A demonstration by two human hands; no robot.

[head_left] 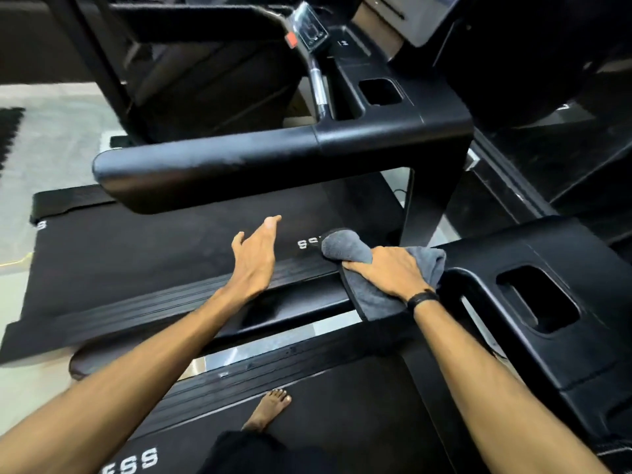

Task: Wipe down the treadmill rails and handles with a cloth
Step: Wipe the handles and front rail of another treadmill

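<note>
We see the grey cloth (376, 278) draped over the near handrail (297, 302) of the treadmill, bunched into a rounded fold at its far end and hanging down over the rail's near edge, right beside the black console arm (547, 285). Our right hand (386, 271) lies on top of the cloth, palm down, with the fingers curled over the fabric and pressing it against the rail; a black band (422, 298) sits on that wrist. Our left hand (254, 254) is well apart from the right one, reaching out over the same handrail with its fingers straight and spread, holding nothing; whether it touches the rail below we cannot tell.

Past the hands, the neighbouring machine's black running belt (154, 254) stretches across the view, with white letters (306, 243) printed on it just beside the cloth's far fold. Above that belt runs a thick padded handle (212, 165), which joins a black moulded console (393, 131) with a rectangular recess in it. A chrome-coloured grip (316, 80) rises from behind the console, near a small red tab (291, 39).

Closer to us, a bare foot (270, 408) stands on the belt of our own treadmill (342, 422), where more white letters (136, 461) show at the bottom edge. Pale floor (51, 131) is visible at the left.
</note>
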